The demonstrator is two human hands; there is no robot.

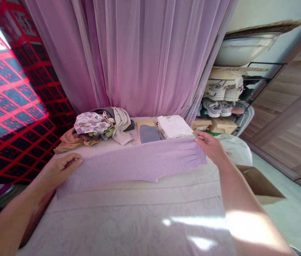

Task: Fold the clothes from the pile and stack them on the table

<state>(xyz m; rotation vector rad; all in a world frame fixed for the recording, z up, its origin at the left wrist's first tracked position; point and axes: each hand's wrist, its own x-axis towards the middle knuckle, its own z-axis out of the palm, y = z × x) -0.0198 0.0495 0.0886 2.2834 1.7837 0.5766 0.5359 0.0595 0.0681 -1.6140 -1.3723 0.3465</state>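
A pair of lilac ribbed pants [129,161], doubled lengthwise, stretches sideways over the pale patterned cloth of the table. My left hand [64,167] pinches the upper edge near the leg end. At the gathered waistband, my right hand [209,145] grips the upper corner between thumb and fingers. Beyond the pants, a rumpled heap of clothes [93,124] lies at the back left. Folded grey and tan garments [149,133] lie at the back middle, beside a stack of folded white cloths [174,126].
The covered table [129,220] fills the foreground. Behind it hangs a purple curtain [145,57]. To the right stand a shoe rack with sneakers [216,106], a white plastic bag [233,147] and an open cardboard box [259,181]. A red-and-black patterned cloth [11,96] hangs at left.
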